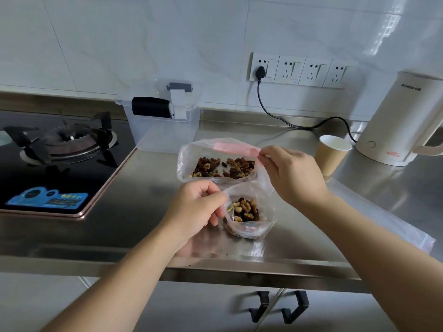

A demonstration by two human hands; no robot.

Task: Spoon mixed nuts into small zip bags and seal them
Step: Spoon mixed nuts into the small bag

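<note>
A large clear bag (191, 152) with a pink zip strip lies open on the steel counter, with mixed nuts (223, 167) inside. In front of it stands a small clear zip bag (249, 230), open at the top and partly filled with nuts. My left hand (199, 207) pinches the small bag's left rim. My right hand (292, 173) pinches the pink zip edge of the large bag at its right end. No spoon is visible.
A gas hob (60, 144) sits at the left. Behind the bags stands a clear plastic box (163, 130). A paper cup (332, 153) and a white kettle (402, 121) with its black cord are at the right. A flat plastic sheet (383, 219) lies under my right forearm.
</note>
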